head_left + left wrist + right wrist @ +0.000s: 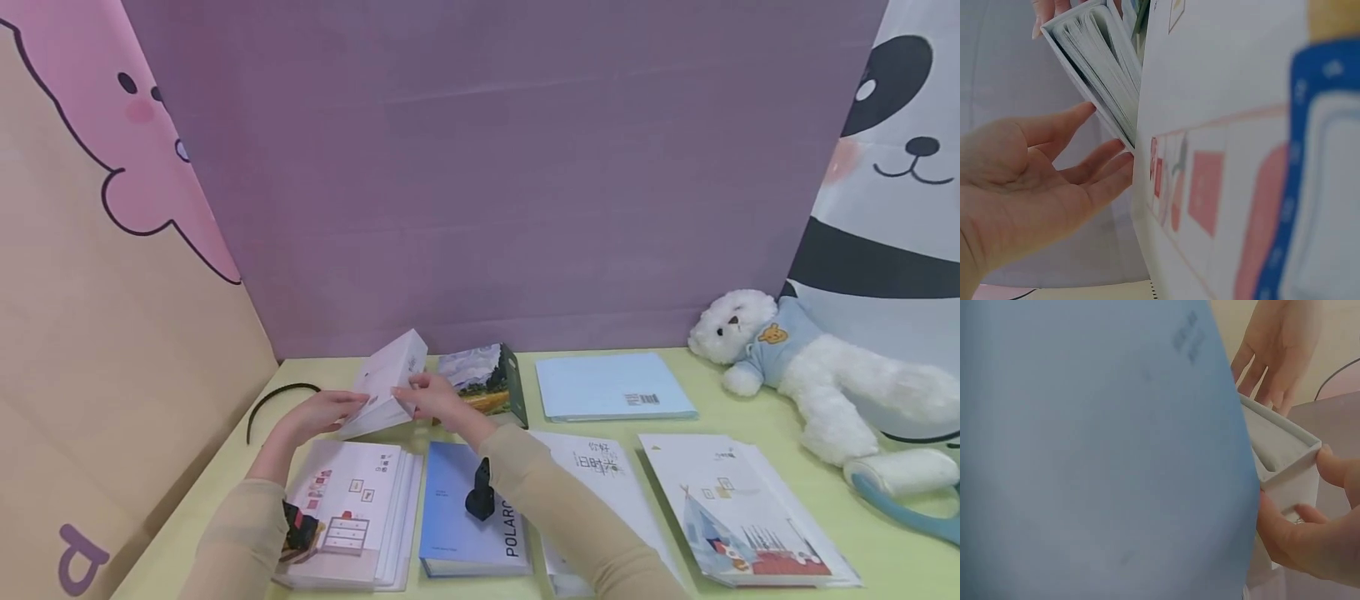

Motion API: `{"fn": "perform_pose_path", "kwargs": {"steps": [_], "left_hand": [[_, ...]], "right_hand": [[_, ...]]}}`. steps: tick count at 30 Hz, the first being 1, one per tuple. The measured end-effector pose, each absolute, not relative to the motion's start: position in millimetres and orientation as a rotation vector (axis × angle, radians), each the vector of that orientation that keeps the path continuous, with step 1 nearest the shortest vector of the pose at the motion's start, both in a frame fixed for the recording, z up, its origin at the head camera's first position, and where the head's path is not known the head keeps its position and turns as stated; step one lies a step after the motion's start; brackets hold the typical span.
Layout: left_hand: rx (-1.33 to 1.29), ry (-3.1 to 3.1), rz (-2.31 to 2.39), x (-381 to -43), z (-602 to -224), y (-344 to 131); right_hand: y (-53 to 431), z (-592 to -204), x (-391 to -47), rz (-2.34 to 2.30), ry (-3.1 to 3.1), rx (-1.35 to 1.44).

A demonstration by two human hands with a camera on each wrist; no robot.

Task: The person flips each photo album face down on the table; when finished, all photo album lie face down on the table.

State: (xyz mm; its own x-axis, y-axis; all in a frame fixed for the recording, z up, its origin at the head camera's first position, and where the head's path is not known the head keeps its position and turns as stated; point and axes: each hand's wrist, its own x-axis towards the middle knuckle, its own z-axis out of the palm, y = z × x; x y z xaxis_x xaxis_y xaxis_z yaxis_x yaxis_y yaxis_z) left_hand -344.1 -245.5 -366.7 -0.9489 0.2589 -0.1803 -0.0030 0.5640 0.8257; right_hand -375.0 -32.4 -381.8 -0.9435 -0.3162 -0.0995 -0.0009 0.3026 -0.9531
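A thick white photo album (pixel 384 375) is tilted up at the back left of the table. My right hand (pixel 444 402) pinches it at the spine, thumb on one side and fingers on the other, as the right wrist view also shows. My left hand (pixel 327 412) touches its near left edge with fairly straight fingers. The left wrist view shows the album's pages (pixel 1094 53) from their open side, with the left thumb and fingertips at the cover's edge. Beside the right hand stands an album with a painted landscape cover (pixel 480 375), partly hidden.
In the front row lie a white illustrated album stack (pixel 352 508), a blue POLARO-lettered album (pixel 468 533), a white album (pixel 600 467) and another illustrated stack (pixel 738 508). Behind them is a pale blue album (pixel 611 385). A plush bear (pixel 810 350) and white roll (pixel 900 472) lie right; a black cord (pixel 258 408) left.
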Motion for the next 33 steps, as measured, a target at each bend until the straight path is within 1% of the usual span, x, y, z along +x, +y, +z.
{"fn": "perform_pose_path", "kwargs": {"steps": [1, 6, 10, 15, 23, 33], "left_hand": [[0.216, 2.514, 1.326, -344, -366, -246], [0.238, 2.519, 1.287, -342, -364, -245], [0.233, 2.531, 1.267, -340, -363, -244], [0.211, 2.526, 1.209, -337, -364, -243], [0.224, 2.503, 1.186, -337, -366, -246], [0.257, 2.441, 1.228, -335, -367, -247]], "right_hand": [[-32, -376, -369, -1.691, 2.302, -0.268], [-31, -375, -368, -1.711, 2.287, -0.314], [-31, -378, -370, -1.612, 2.331, -0.378], [-30, -383, -372, -1.426, 2.368, -0.391], [-31, -382, -365, -1.446, 2.326, -0.413], [-29, -378, -355, -1.308, 2.415, -0.464]]}}
